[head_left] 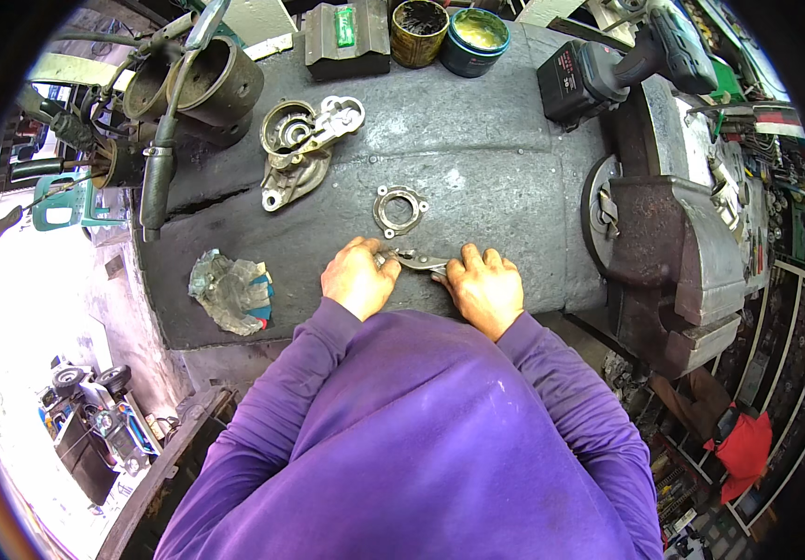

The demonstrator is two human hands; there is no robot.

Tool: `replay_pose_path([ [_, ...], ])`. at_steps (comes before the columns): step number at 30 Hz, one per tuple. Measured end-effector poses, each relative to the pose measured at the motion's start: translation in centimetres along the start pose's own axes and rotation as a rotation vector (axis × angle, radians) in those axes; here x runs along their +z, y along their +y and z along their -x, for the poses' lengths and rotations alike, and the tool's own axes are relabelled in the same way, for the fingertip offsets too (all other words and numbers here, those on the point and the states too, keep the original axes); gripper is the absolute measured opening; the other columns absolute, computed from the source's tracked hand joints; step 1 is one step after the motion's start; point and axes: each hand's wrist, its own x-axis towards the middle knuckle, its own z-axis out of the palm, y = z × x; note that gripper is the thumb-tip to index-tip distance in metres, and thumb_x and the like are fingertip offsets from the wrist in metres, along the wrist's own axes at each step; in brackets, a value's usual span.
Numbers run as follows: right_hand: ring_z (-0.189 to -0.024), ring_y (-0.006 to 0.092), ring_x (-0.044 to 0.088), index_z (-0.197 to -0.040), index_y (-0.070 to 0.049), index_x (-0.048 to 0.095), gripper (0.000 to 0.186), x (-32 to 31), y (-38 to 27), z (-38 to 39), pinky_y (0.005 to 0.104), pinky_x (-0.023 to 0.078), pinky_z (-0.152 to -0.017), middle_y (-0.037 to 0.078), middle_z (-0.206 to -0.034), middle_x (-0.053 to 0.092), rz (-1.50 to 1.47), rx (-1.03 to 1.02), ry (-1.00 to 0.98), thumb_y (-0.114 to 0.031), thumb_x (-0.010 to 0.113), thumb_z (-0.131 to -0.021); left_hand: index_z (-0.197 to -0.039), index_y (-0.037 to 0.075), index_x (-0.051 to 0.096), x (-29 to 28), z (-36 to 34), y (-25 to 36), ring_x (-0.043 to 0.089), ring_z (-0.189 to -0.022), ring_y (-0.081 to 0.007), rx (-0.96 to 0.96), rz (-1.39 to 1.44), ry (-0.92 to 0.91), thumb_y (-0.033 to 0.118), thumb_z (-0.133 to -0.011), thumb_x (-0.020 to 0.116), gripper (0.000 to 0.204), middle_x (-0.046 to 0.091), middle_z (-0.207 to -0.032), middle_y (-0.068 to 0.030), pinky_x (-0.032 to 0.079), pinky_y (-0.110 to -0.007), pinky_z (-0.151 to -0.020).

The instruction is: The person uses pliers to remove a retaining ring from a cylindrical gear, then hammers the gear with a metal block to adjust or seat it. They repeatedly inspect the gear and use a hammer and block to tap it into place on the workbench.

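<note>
At the near edge of the metal-topped bench (477, 173), my right hand (486, 287) is closed around the handles of a pair of pliers (426, 263). Their jaws point left, toward my left hand (357, 278), whose fingers pinch a small metal piece (383, 259) at the jaw end. The piece is mostly covered by the fingers, so its kind does not show. Just beyond the pliers lies a metal ring flange (382, 213) with three bolt lugs. Farther left rests a cast metal housing (298, 177) with a round opening.
A crumpled dirty rag (225, 291) lies near the left edge. Metal cylinders (220, 84) stand behind it. At the back are a grey block (323, 56), a brown can (418, 37) and a grease tub (472, 58). A cordless drill (575, 84) and large bench vise (668, 233) occupy the right.
</note>
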Motion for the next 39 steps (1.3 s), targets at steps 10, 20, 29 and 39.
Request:
replay_pose_path([
  [10, -0.074, 0.0218, 0.07, -0.085, -0.014, 0.069, 0.015, 0.9, 1.2, 0.1, 0.0387, 0.057, -0.061, 0.004, -0.089, 0.066, -0.016, -0.06, -0.032, -0.028, 0.069, -0.09, -0.124, 0.003, 0.075, -0.4, -0.5, 0.1, 0.071, -0.114, -0.0377, 0.007, -0.059, -0.054, 0.034, -0.089, 0.074, 0.046, 0.073, -0.122, -0.0163, 0.056, -0.049, -0.098],
  [20, -0.068, 0.0265, 0.074, -0.083, -0.013, 0.068, 0.016, 1.2, 3.6, -1.6, 0.0432, 0.057, -0.056, 0.008, -0.078, 0.067, -0.031, -0.161, -0.122, -0.027, 0.066, -0.091, -0.113, 0.0, 0.078, -2.0, -2.1, -0.6, 0.077, -0.087, -0.0307, 0.082, -0.049, -0.201, 0.031, -0.088, 0.074, 0.04, 0.076, -0.077, -0.016, 0.058, -0.043, -0.085],
  [29, -0.065, 0.0322, 0.073, -0.08, -0.011, 0.07, 0.037, 0.7, 4.4, -2.1, 0.0452, 0.057, -0.057, 0.012, -0.078, 0.069, -0.18, -0.163, -0.148, -0.045, 0.07, -0.095, -0.115, 0.002, 0.078, -1.5, -1.2, 0.0, 0.076, -0.098, -0.0357, 0.121, -0.141, -0.09, 0.032, -0.084, 0.076, 0.044, 0.078, -0.102, -0.0203, 0.058, -0.046, -0.089],
  [39, -0.064, 0.0333, 0.072, -0.08, -0.011, 0.072, 0.042, 1.9, 4.3, -0.5, 0.0455, 0.056, -0.056, 0.011, -0.076, 0.069, -0.22, -0.106, -0.159, -0.049, 0.07, -0.096, -0.11, 0.005, 0.08, -2.0, -0.9, -0.5, 0.073, -0.103, -0.0378, 0.232, -0.11, -0.141, 0.029, -0.082, 0.076, 0.037, 0.076, -0.109, -0.0178, 0.057, -0.047, -0.093],
])
